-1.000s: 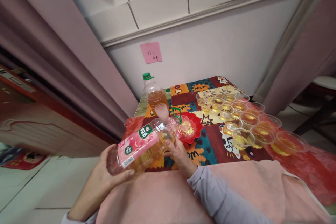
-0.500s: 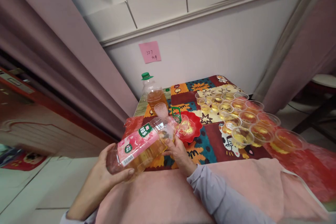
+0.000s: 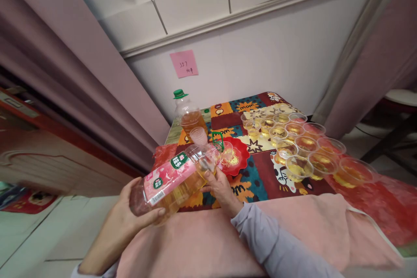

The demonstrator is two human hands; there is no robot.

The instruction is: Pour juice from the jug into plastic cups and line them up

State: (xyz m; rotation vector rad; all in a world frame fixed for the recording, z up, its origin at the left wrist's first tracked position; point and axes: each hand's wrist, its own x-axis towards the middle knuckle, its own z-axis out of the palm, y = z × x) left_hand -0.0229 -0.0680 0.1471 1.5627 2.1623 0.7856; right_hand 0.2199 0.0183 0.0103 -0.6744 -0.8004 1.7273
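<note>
A large clear juice bottle with a pink label lies tilted in both hands, its neck pointing right and away from me. My left hand wraps around its base. Near the neck, my right hand grips it from the right side. Amber liquid rests along the bottle's lower side. The mouth, by a green carrying loop, is over a clear plastic cup on a scalloped red plate. Whether liquid is flowing I cannot tell.
Several clear cups of yellow liquid stand in rows on the right. Behind the held bottle are a stack of plastic cups and a second green-capped bottle. Pink cloth covers the table's near edge; a wall stands behind.
The view has shifted slightly. Both hands keep their grip on the bottle, and its tilt looks nearly the same.
</note>
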